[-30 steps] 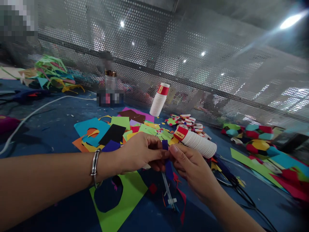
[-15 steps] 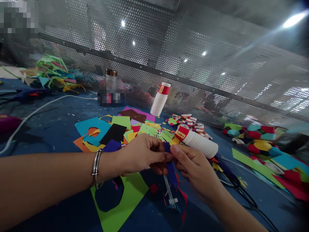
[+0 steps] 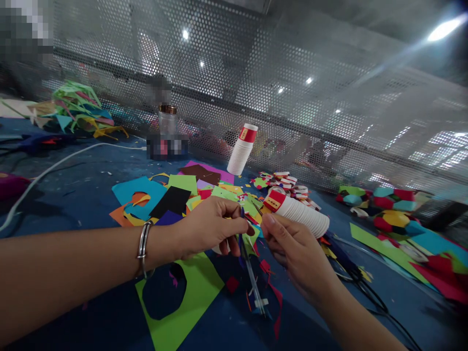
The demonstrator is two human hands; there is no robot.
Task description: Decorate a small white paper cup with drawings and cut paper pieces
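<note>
Here, the left hand (image 3: 212, 229) pinched a narrow dark-blue paper strip (image 3: 242, 239) edge-on above the blue table (image 3: 84, 195), while the right hand (image 3: 292, 248), fingers curled and apparently empty, hovered beside it near a fallen stack of paper cups (image 3: 300, 217).

Single head-worn view, forward and down, close over littered table (image 3: 73, 195)

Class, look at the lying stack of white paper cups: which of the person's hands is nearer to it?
Right. The right hand sits just below the lying stack of white paper cups, almost touching. The left hand is farther off, to the stack's left.
</note>
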